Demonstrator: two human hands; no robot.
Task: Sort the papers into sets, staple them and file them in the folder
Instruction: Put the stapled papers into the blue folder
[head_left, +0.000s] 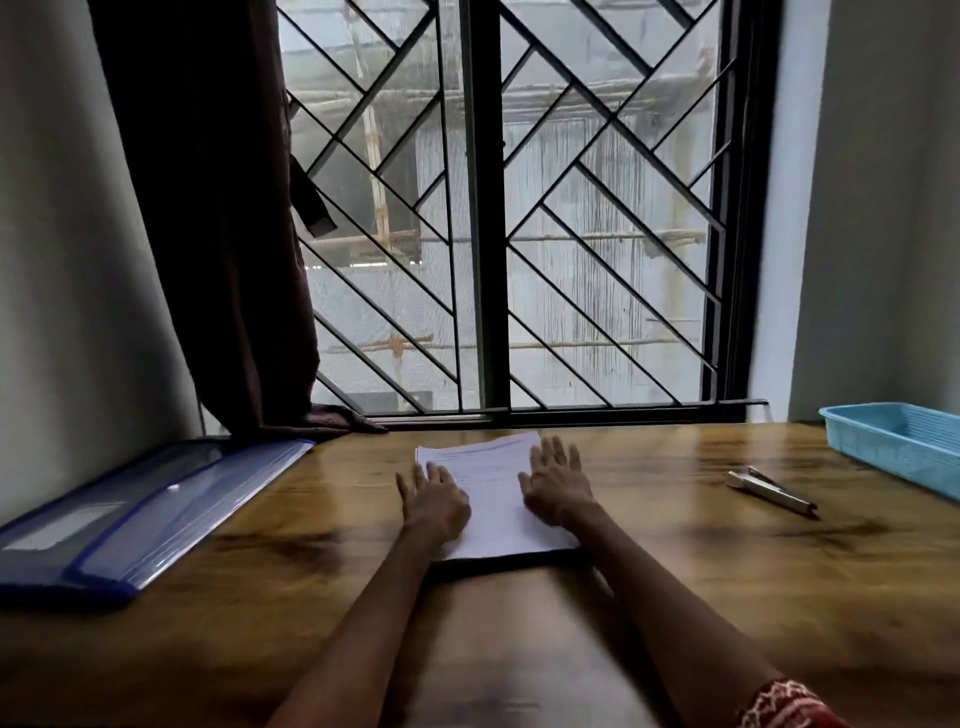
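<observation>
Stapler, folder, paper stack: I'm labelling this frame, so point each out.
stapler (770, 489), head view, middle of its metal body.
folder (156, 512), head view, its translucent blue cover.
paper stack (493, 488), head view, bare top sheet between the hands.

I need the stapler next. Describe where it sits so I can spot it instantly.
Look at the wooden table under the barred window, right of the paper stack. The stapler lies there alone, between the right hand and the light blue tray. It is the only slim, silvery metal object on the table.
</observation>
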